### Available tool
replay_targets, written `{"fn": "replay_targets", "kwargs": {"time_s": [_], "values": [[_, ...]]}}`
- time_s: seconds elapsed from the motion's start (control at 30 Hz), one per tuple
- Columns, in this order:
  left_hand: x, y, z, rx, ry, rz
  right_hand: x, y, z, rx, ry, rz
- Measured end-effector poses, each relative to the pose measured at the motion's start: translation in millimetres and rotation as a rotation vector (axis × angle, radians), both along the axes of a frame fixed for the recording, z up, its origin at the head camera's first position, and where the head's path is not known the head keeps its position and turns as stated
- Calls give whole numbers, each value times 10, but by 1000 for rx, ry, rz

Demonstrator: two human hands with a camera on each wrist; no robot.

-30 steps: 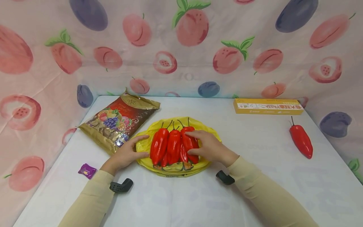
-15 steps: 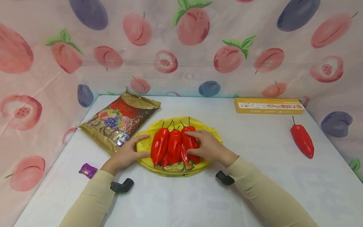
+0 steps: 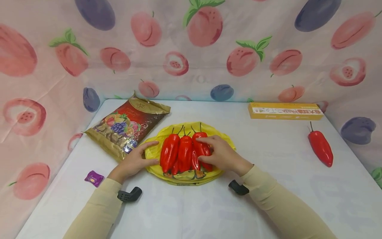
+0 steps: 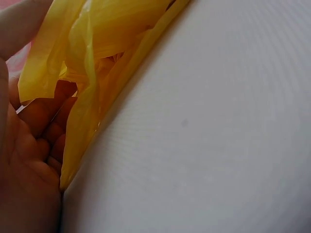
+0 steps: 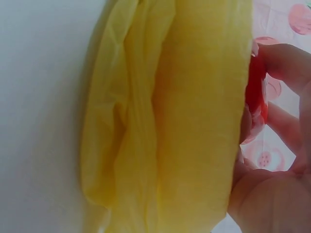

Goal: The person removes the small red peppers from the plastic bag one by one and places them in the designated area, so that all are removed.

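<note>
Several glossy red chili peppers (image 3: pixel 185 153) with thin dark stems lie side by side in a crumpled yellow plastic bag (image 3: pixel 162 132), its rim pushed down around them. My left hand (image 3: pixel 132 163) holds the bag's left side. Its index finger and thumb lie spread over the edge, and the other fingers curl in behind the yellow plastic (image 4: pixel 80 126) in the left wrist view. My right hand (image 3: pixel 225 154) grips the right side of the bag, index finger and thumb touching the rightmost pepper. Yellow plastic hides the remaining right fingers' ends in the right wrist view.
A red and gold candy bag (image 3: pixel 128 124) lies behind my left hand, a purple wrapped candy (image 3: pixel 94 178) beside the left forearm. At the back right sits a yellow pasta box (image 3: pixel 286 111); one loose red chili pepper (image 3: pixel 320 148) lies before it. Fruit-patterned cloth walls surround the white table.
Both hands keep their places on the yellow bag and peppers. The whole head view shifts slightly, so everything appears a little further right.
</note>
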State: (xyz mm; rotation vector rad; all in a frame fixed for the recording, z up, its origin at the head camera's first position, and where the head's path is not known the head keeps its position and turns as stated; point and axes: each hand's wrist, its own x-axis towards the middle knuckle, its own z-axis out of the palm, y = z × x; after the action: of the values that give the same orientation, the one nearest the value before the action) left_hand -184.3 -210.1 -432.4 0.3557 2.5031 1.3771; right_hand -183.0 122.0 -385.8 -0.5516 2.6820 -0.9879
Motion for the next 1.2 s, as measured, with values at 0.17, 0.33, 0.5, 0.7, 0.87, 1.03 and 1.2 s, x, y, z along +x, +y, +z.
{"fn": "replay_targets", "kwargs": {"time_s": [0.17,0.33,0.5,0.7,0.87,1.03,1.2], "values": [[-6,0,-6,-6,2,-1,3,13,5,-5,2,-1],[-9,0,-7,-6,0,0,7,32,8,-21,10,9],[-9,-1,-9,-5,-12,5,12,40,22,-35,7,9],[-8,-1,-3,-22,-23,11,17,61,50,-47,-7,-5],[-15,1,-5,-18,-15,8,13,110,74,-56,2,-10],[-23,0,-16,-8,-6,7,-5,192,111,-54,13,-22],[-22,-5,-18,-9,-19,3,-18,318,164,-50,13,-53]]}}
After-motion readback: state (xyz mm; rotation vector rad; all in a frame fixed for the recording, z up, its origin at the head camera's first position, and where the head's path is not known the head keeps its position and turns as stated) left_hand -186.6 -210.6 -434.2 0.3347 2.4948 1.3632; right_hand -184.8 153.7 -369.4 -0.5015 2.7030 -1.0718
